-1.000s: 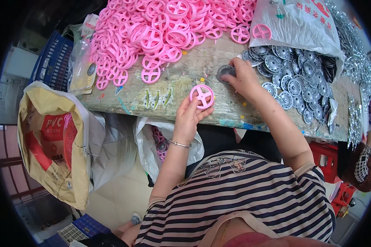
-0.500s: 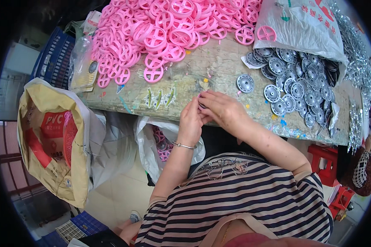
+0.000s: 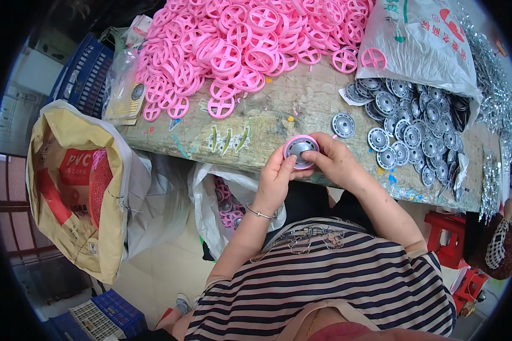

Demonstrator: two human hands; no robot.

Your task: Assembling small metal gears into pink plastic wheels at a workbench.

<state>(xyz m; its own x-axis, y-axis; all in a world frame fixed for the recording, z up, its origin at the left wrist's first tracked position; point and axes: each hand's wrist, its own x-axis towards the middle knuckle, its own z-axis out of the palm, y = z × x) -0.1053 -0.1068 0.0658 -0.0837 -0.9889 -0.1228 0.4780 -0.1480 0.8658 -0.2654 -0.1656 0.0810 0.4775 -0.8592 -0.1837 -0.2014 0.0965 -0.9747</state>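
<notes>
Both my hands hold one pink plastic wheel rim with a grey disc hubcap (image 3: 301, 149) seated in it, just off the table's near edge. My left hand (image 3: 277, 173) grips its left and lower side, thumb on the front. From the right, my right hand (image 3: 334, 162) holds the rim, with its thumb on the grey face. Beyond them lies a large heap of pink spoked wheels (image 3: 227, 57). A single grey hubcap (image 3: 343, 125) lies to the right of my hands, beside a pile of grey hubcaps (image 3: 412, 136).
A white plastic sack (image 3: 421, 45) lies behind the grey pile, with silver tinsel (image 3: 495, 85) at the right edge. Below the table edge, a white bag (image 3: 202, 193) holds finished-looking wheels. A large tan sack (image 3: 45, 210) stands left. A red stool (image 3: 446, 233) is at right.
My hands have come slightly nearer and turned the wheel face up, so its grey centre and pink rim now show. Before, the fingers mostly covered it. The view has shifted a little.
</notes>
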